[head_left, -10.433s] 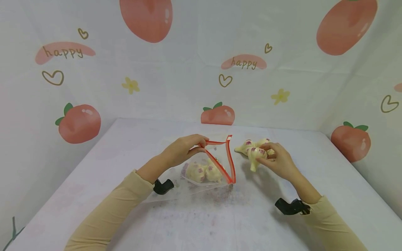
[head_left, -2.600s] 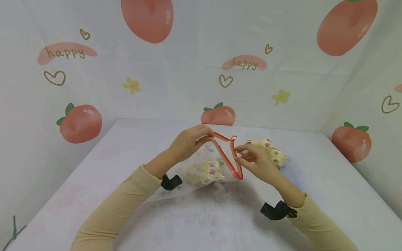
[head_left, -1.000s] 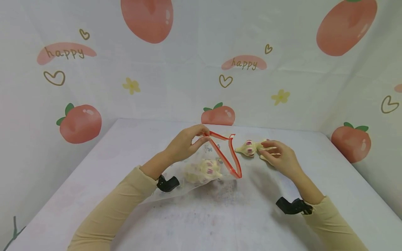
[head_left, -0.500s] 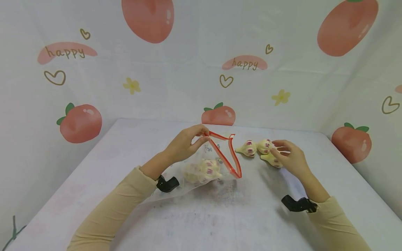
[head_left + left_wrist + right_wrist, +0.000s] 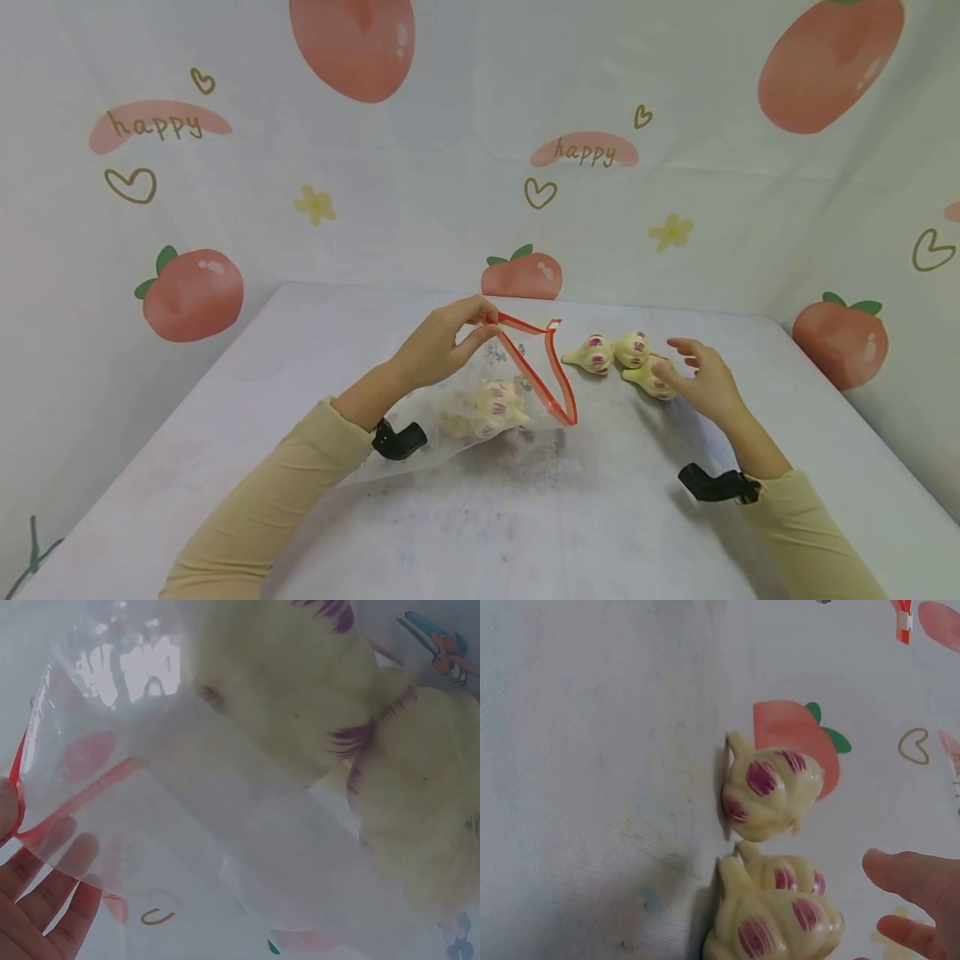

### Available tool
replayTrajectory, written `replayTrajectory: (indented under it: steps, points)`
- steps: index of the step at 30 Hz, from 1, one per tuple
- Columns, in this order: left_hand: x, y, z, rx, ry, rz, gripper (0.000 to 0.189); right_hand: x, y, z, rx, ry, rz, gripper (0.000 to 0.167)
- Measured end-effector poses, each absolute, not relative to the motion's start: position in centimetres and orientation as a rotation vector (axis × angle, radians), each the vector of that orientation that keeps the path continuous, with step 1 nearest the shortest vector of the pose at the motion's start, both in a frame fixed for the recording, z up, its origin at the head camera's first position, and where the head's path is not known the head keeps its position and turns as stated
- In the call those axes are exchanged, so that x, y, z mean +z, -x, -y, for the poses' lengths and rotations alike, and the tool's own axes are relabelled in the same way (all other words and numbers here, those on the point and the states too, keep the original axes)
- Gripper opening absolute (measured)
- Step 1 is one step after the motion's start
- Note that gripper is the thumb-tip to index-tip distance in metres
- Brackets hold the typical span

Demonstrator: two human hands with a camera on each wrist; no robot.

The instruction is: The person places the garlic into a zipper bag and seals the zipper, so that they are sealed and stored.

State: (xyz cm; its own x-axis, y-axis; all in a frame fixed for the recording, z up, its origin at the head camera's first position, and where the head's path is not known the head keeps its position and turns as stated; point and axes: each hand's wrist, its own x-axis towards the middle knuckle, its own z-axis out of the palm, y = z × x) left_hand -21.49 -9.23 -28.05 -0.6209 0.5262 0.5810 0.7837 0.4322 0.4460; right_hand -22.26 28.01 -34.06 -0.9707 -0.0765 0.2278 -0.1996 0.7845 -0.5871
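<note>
My left hand (image 5: 450, 343) pinches the red-edged rim of a clear zip bag (image 5: 527, 373), holding its mouth apart. Garlic bulbs (image 5: 498, 407), cream with purple streaks, lie inside; through the film they fill much of the left wrist view. To the bag's right, three more bulbs sit on the table: one on the left (image 5: 596, 356), one behind (image 5: 632, 350) and one in front (image 5: 647, 383). Beside the front bulb is my right hand (image 5: 708, 383), its fingers spread and holding nothing. In the right wrist view its thumb (image 5: 900, 874) is just right of the bulbs.
A white table (image 5: 480, 525) with faint smudges lies under everything. Behind it hangs a white cloth (image 5: 420, 167) printed with red fruit, hearts and flowers. A black wrist camera (image 5: 716, 483) sits at the right cuff, another (image 5: 401, 440) at the left.
Earlier my right hand held a garlic bulb, then was at the bag's rim. Over the last second it has drawn right from above the loose bulbs, fingers spreading. My left hand stays at the rim.
</note>
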Motion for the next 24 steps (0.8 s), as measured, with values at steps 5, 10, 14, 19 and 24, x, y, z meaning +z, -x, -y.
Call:
replayTrajectory:
  steps: [5,10,14,19,24]
  points:
    - [-27.9,21.6,9.3,-1.030,1.119,2.317,0.010,-34.2,22.5,-28.3,0.974,-0.215,2.851,0.061]
    - [-27.7,21.8,9.5,-1.030,1.115,2.286,0.010,-34.3,22.5,-28.2,0.978,-0.236,2.892,0.063]
    - [-27.5,21.9,9.6,-1.053,1.123,2.263,0.009,-34.2,22.4,-28.1,0.963,-0.232,2.920,0.065]
    - [-27.1,21.9,9.8,-1.093,1.110,2.246,0.009,-34.2,22.3,-28.2,0.945,-0.209,2.952,0.068]
    - [-26.7,22.0,9.9,-1.116,1.103,2.216,0.010,-34.9,22.7,-28.8,0.918,-0.222,2.967,0.070]
